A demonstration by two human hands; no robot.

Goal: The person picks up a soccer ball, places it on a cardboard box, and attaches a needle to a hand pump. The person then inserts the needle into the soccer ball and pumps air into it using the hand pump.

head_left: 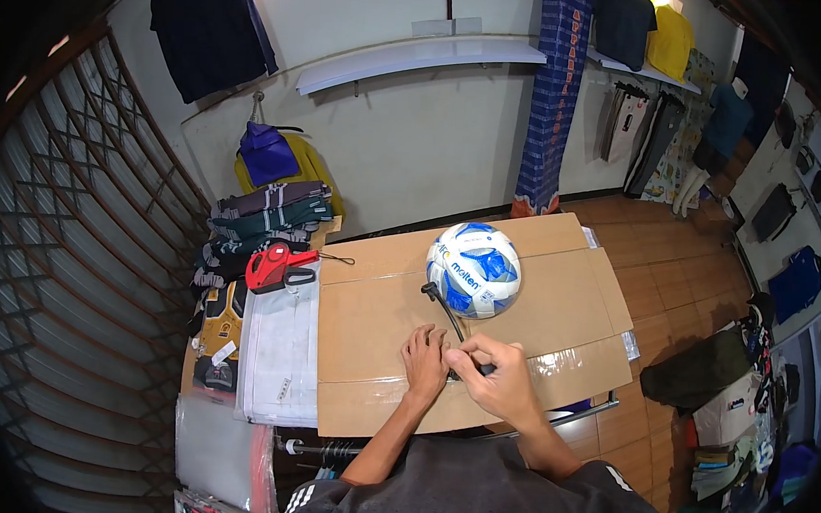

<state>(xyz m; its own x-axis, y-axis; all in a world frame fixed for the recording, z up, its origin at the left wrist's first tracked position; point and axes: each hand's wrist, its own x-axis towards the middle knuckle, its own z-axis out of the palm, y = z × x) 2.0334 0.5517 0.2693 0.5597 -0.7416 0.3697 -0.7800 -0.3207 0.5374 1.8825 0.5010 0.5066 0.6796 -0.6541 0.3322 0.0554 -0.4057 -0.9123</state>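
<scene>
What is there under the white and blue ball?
The ball sits on the brown cardboard. The patch directly beneath is covered by the ball itself, so anything there cannot be seen.

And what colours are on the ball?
The ball is white with blue patches; the head view shows it best.

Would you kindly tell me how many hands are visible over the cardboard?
2: the left hand over the near part of the cardboard, and the right hand just right of it, both nearer than the ball. Some fingers are partly hidden.
</scene>
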